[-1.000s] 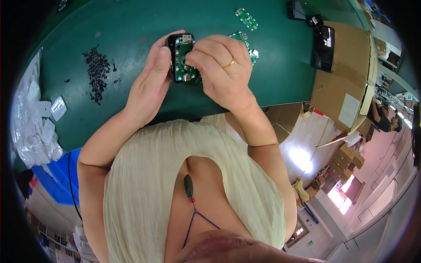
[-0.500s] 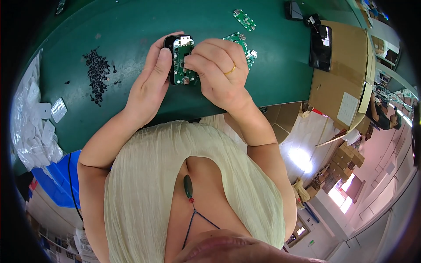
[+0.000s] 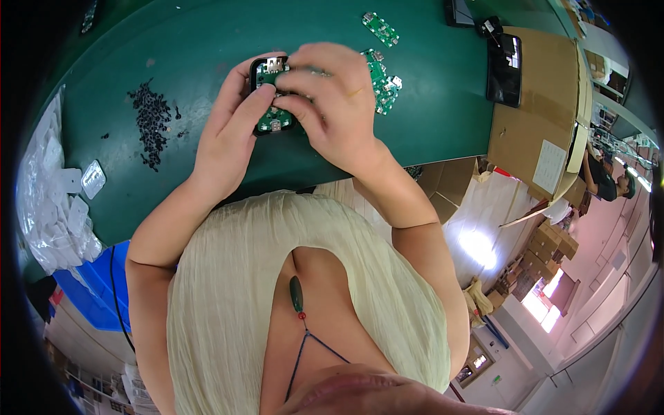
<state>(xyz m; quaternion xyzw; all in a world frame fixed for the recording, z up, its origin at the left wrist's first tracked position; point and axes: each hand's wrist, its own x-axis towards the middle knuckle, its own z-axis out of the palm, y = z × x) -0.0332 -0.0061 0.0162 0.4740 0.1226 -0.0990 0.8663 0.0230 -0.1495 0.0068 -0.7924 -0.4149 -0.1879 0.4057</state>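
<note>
My left hand (image 3: 232,114) is closed around a black plastic case (image 3: 254,69) with a green circuit board (image 3: 275,123) lying in it. Its thumb presses on the board's face, and metal sockets show at the board's two ends. My right hand (image 3: 332,104) is over the right side of the case, fingers bent and smeared by motion. Its thumb and fingertips are close to the board; whether they hold anything is unclear. More green circuit boards (image 3: 384,86) lie on the table just beyond the right hand.
On the green table (image 3: 200,41), a pile of small black parts (image 3: 151,121) lies to the left. Clear plastic bags with pale plates (image 3: 52,200) fill the left edge. A single circuit board (image 3: 380,29) lies farther back. At right stand a cardboard box (image 3: 536,104) and a dark phone-like slab (image 3: 505,72).
My left thumb has moved from the case's edge onto the board. My right fingers have lifted and spread from their pinch at the board. The case has shifted slightly left.
</note>
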